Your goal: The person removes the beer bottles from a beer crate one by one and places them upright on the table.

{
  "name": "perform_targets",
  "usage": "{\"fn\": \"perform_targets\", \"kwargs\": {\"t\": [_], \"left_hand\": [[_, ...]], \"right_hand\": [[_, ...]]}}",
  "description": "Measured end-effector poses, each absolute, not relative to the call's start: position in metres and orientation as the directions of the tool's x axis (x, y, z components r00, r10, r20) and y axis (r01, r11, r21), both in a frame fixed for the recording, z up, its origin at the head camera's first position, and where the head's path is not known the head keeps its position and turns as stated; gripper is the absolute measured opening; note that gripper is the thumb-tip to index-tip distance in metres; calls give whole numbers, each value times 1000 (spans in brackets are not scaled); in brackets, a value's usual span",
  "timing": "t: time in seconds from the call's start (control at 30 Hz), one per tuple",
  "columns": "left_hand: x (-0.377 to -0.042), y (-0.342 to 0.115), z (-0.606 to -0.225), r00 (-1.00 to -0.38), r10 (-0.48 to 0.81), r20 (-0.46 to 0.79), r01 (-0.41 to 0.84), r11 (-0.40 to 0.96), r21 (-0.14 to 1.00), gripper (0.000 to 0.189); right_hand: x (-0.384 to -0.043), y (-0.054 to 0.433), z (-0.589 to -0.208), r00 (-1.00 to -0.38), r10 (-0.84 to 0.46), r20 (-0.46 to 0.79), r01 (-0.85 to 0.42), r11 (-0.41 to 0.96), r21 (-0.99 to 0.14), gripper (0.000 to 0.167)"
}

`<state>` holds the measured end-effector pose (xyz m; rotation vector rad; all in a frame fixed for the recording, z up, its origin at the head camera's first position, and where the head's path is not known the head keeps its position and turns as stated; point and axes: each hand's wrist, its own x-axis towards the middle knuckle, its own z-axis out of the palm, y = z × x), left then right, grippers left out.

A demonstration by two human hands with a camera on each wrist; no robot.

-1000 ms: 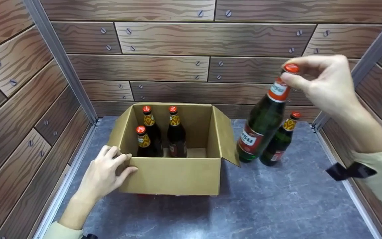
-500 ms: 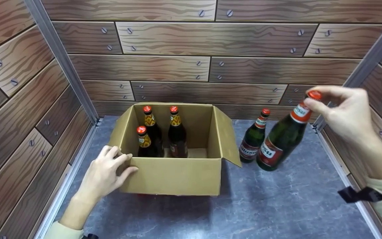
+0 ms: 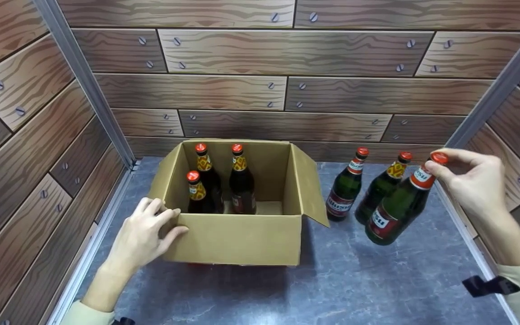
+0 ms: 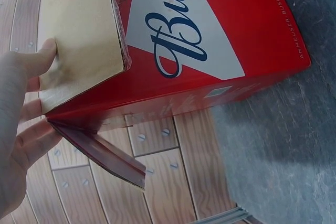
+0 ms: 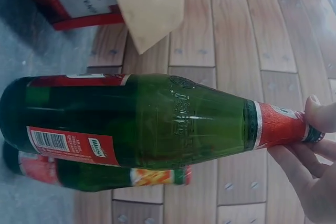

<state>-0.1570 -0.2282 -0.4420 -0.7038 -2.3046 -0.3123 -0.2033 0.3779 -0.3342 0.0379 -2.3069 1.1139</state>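
My right hand (image 3: 479, 183) pinches a green beer bottle (image 3: 400, 207) by its neck, just under the red cap. The bottle leans, its base toward the lower left. In the right wrist view, thumb and fingers close round the red neck label of this beer bottle (image 5: 157, 119). My left hand (image 3: 140, 232) grips the front left corner of an open cardboard box (image 3: 237, 239), thumb on the front flap and fingers behind its edge. Inside the box, three capped bottles (image 3: 242, 180) stand toward the left and middle.
Right of the box stand a red-and-white-necked bottle (image 3: 345, 187) and a yellow-necked bottle (image 3: 375, 194), the latter partly behind the held one. The box's right flap (image 3: 307, 187) juts outward. Wood-patterned walls (image 3: 224, 54) enclose the grey tabletop (image 3: 355, 289).
My right hand has carried its bottle rightward and down, from in front of the two standing bottles to their right side. The left hand and box have stayed put.
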Motion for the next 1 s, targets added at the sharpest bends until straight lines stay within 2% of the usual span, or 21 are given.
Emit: {"fn": "perform_targets", "kwargs": {"t": [0.3,0.5,1.0], "left_hand": [[-157,-228,-442,-615,400,680,564,825,24,34],[-158,-229,-442,-611,399,684,565,825,22,35],[-158,-229,-443,-606,396,690,569,822,28,34]], "right_hand": [[-207,390,-372,-831,323,452,-129,678,-724,29],[-211,392,-396,-815,376,441,-85,675,-733,30],[-217,403,-436,-809,396,434,-29,710,-703,33]]}}
